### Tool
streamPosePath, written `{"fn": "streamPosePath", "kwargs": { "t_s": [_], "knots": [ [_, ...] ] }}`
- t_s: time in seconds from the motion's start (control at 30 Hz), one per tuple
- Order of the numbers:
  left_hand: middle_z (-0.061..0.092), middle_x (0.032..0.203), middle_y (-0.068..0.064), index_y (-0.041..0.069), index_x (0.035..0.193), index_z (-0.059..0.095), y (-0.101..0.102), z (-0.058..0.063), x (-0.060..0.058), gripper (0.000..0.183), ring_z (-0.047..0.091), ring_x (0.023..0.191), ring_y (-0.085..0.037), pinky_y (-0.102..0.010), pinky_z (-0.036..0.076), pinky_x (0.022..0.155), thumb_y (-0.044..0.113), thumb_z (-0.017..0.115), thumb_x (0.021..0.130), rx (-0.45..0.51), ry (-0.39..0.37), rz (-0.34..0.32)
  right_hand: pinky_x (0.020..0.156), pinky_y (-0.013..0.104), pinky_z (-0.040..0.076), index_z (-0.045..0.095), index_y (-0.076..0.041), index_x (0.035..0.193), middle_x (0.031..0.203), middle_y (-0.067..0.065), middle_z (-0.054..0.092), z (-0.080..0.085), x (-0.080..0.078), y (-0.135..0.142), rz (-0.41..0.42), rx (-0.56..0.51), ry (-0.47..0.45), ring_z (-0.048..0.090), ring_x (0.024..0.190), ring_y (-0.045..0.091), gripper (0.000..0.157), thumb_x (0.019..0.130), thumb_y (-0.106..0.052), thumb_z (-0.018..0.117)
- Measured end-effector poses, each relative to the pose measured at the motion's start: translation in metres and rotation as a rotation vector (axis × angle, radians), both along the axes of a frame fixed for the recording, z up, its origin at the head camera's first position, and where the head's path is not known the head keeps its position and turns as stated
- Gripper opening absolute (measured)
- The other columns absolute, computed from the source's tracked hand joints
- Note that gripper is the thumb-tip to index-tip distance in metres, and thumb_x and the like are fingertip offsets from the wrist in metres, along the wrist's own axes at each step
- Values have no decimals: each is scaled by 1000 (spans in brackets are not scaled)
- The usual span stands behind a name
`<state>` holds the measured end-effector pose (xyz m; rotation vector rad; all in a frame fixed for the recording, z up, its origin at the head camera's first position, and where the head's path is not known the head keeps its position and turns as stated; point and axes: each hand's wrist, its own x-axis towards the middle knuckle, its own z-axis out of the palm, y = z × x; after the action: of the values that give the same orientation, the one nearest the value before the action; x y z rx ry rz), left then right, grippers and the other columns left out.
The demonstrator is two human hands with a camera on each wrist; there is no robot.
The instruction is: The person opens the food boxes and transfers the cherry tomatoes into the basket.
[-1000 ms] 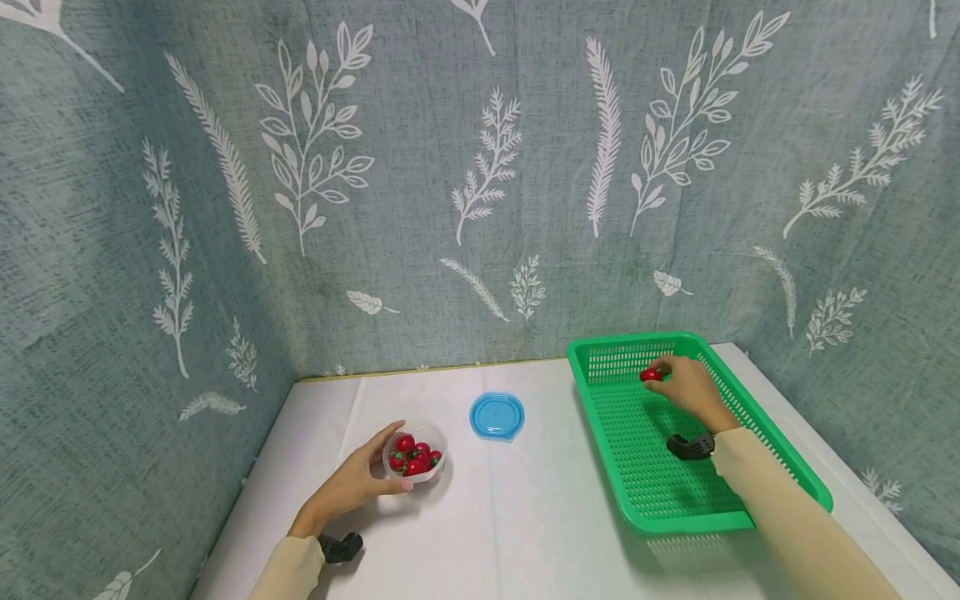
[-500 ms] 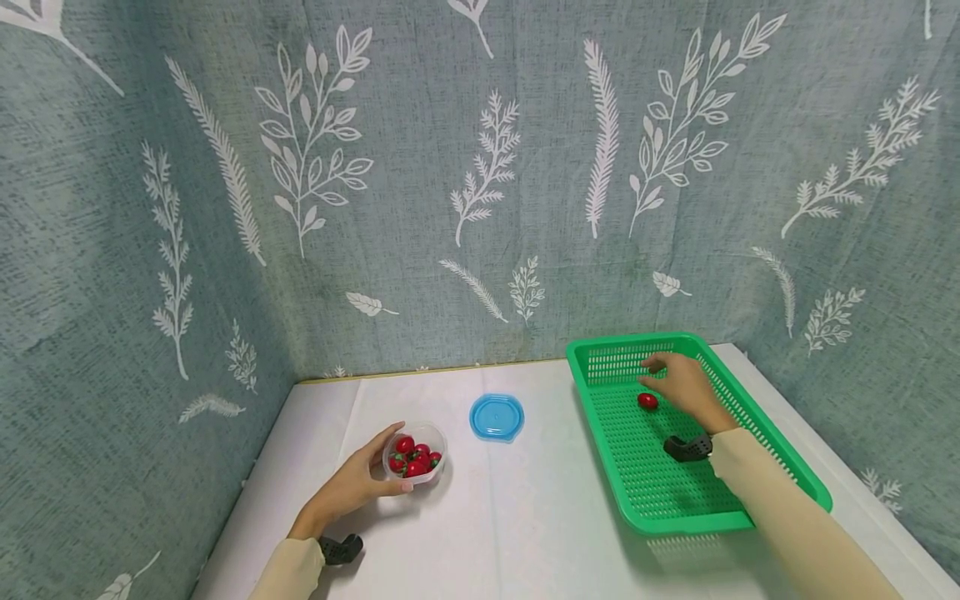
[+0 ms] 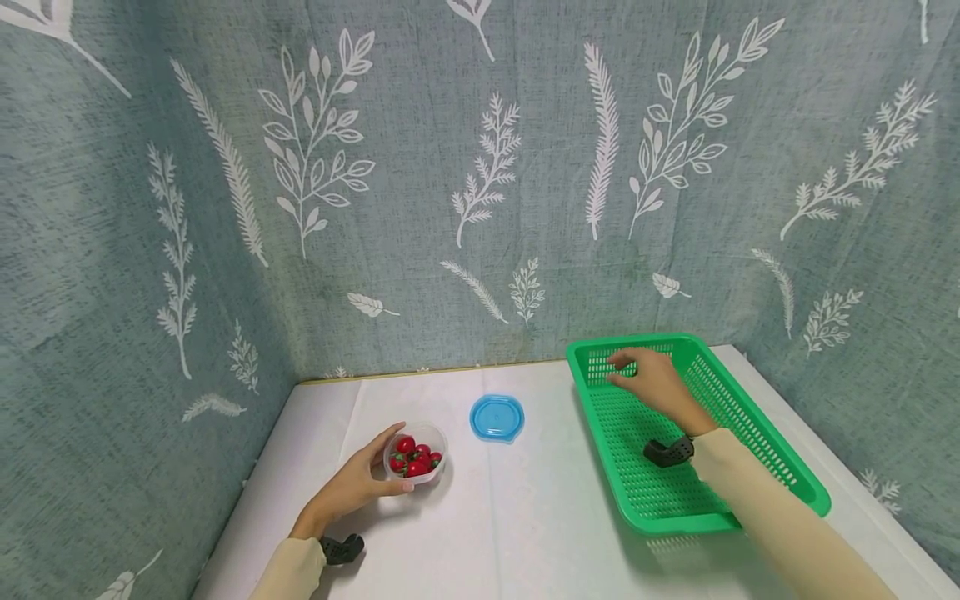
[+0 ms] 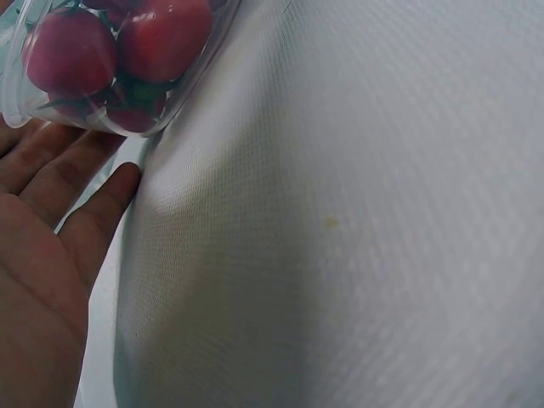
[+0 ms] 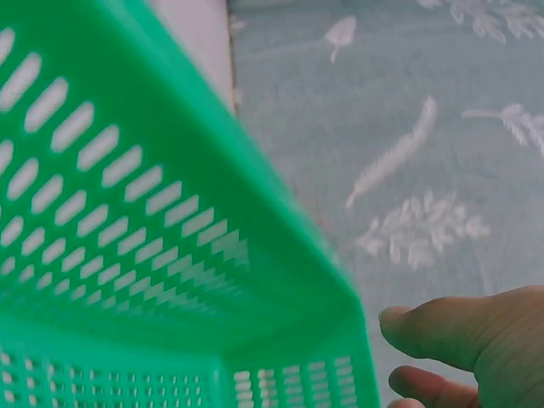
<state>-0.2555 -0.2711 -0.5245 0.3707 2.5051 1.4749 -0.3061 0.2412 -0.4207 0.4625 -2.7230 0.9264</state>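
In the head view, my left hand [image 3: 352, 487] holds a small clear plastic container [image 3: 438, 436] at its left side, thumb at the front and fingers behind. Several red cherry tomatoes [image 3: 417, 469] with green stems lie inside; two large ones [image 4: 164, 38] show through the wall in the left wrist view. My right hand [image 3: 651, 387] hovers over the far left part of a green plastic basket [image 3: 675, 525], fingers loosely bent and holding nothing. In the right wrist view, its thumb and fingers [image 5: 429, 327] stand apart beside the basket's rim. The tomato in the basket is hidden now.
A blue lid [image 3: 497, 418] lies on the white tablecloth [image 3: 540, 517] between container and basket. Behind and to the left hangs a grey-green curtain [image 3: 420, 167] with white leaf prints. The basket's raised walls stand around the right hand's area.
My right hand let go of a cherry tomato, which dropped into the basket, then moved left and slightly up toward the basket's left rim. The left hand and container stayed in place.
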Motion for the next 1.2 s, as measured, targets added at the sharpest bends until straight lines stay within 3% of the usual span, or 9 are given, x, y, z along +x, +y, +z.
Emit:
{"fn": "streamPosePath", "kwargs": {
  "t_s": [0.33,0.6,1.2],
  "knots": [
    [30,166,-16,21,163,30,0,-1,0,107,30,150,-40,-62,19,122,35,93,77,15,-7,9,76,46,56,72,-1,121,113,16,72,8,4,-35,74,0,3,68,91,29,32,94,-16,77],
    [31,165,-18,20,162,32,0,0,1,104,32,149,-41,-62,22,121,29,93,78,21,2,6,64,34,53,75,-7,116,108,12,73,10,9,-61,139,-23,21,61,70,13,26,92,-16,80],
    [29,166,-18,20,162,32,2,0,0,105,31,150,-39,-60,22,121,30,93,77,25,-2,0,68,30,53,75,-14,116,106,1,72,13,16,-110,236,-12,-5,60,80,13,24,94,-20,79]
  ]
}}
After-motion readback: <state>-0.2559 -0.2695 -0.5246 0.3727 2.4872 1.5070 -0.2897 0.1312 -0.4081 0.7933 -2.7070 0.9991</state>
